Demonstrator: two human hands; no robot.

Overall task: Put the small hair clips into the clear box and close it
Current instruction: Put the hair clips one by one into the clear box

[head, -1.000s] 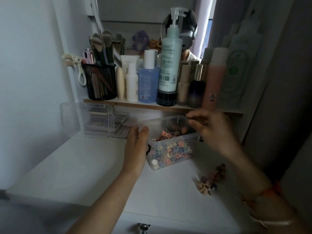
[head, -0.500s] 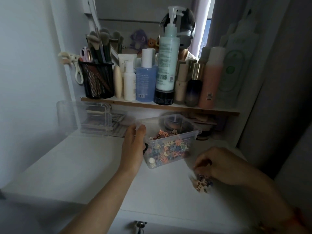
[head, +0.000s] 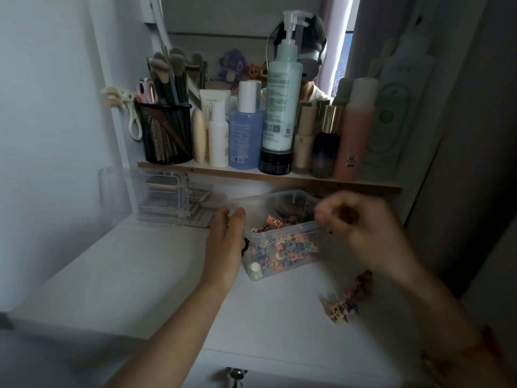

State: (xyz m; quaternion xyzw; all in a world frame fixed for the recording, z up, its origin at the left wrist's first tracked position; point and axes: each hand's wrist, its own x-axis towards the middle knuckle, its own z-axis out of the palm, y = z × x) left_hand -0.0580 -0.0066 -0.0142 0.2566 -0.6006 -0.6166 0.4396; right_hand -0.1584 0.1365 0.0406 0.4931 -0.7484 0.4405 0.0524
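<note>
The clear box (head: 279, 236) stands open on the white tabletop, tilted a little, with many small coloured hair clips inside. My left hand (head: 225, 242) grips the box's left end. My right hand (head: 361, 225) hovers blurred over the box's right rim, fingers pinched together; small dark bits show between them, probably hair clips, too blurred to be sure. A loose pile of small hair clips (head: 347, 299) lies on the tabletop to the right front of the box, below my right wrist.
A clear plastic organiser (head: 145, 194) stands at the back left under a wooden shelf (head: 268, 177) crowded with bottles and a black mesh brush cup (head: 166, 135). A drawer knob (head: 236, 375) shows at the front edge. A dark wall closes the right side.
My right hand has risen from the loose pile on the tabletop up to the box's right rim. My left hand has stayed on the box.
</note>
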